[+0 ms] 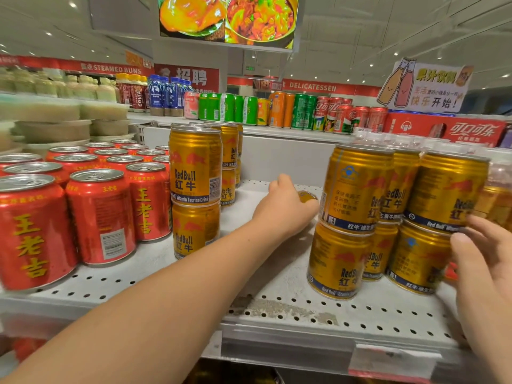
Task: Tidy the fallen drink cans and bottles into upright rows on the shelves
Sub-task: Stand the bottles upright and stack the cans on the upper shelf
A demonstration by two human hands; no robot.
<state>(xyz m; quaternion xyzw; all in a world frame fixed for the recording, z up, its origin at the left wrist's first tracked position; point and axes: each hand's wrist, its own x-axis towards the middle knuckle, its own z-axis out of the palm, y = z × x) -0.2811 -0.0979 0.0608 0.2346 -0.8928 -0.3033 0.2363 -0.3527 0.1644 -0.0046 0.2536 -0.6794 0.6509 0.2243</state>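
Note:
Gold Red Bull cans stand stacked two high on the white perforated shelf (277,309): one stack on the left (195,167) and a group on the right (357,189). Between them, deep on the shelf, my left hand (285,206) curls round a fallen gold can (307,195); only its end shows past my knuckles. My right hand (484,261) is at the right edge, its loosely spread fingers and thumb touching the outer cans of the right stack (424,256).
Red Wanglaoji cans (99,214) stand in upright rows on the left of the shelf. The upper shelf holds green, orange and red soda cans (302,112) and bottles (163,95). Tubs (52,128) are stacked at far left.

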